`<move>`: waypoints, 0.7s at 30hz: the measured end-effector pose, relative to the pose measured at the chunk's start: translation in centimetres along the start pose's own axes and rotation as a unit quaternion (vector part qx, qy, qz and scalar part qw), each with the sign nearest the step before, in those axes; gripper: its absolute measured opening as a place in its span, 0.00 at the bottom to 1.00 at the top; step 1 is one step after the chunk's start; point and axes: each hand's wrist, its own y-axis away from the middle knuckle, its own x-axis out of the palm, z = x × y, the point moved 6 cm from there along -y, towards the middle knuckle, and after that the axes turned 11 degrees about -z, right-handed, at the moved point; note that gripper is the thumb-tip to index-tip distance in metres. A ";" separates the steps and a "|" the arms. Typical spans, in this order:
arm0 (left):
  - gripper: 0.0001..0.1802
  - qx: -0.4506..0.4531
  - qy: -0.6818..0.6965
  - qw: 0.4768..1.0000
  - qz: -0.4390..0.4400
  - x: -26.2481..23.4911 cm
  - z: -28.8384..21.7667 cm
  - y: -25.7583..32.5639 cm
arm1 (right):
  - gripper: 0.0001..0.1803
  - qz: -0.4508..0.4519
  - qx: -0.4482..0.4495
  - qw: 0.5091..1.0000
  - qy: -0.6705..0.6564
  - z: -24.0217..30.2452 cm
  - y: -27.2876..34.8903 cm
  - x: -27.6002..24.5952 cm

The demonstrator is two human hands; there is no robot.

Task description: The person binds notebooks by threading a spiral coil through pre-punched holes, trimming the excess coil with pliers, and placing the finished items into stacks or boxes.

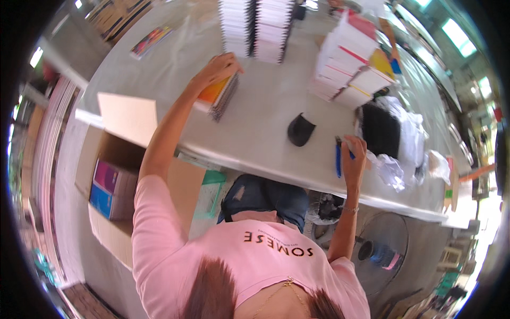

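Note:
My left hand (220, 68) is closed over the far end of a small pile of spiral notebooks (211, 95) with an orange cover on top. The coil binding faces right. Near the table's front edge on the right, my right hand (355, 151) has its fingers bent together, with a bit of a slim blue object (351, 155) showing between them. Close to its fingertips lies a thin blue tool with a black end (338, 159), perhaps a pen or cutter. A black curved piece (301, 131) rests on the table between my hands.
Two tall stacks of spiral-bound pads (271, 34) stand at the far middle. Piled paper blocks (348, 64) stand far right, by a black pad (380, 132) and crumpled plastic (411, 133). An open carton (114, 228) holds packs at my left; a fan (380, 252) stands lower right.

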 end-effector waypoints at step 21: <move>0.11 0.091 0.202 0.958 -0.182 -1.3 -17.8 -2.6 | 0.15 -0.220 0.115 0.963 -0.109 -8.0 -23.4 -1.8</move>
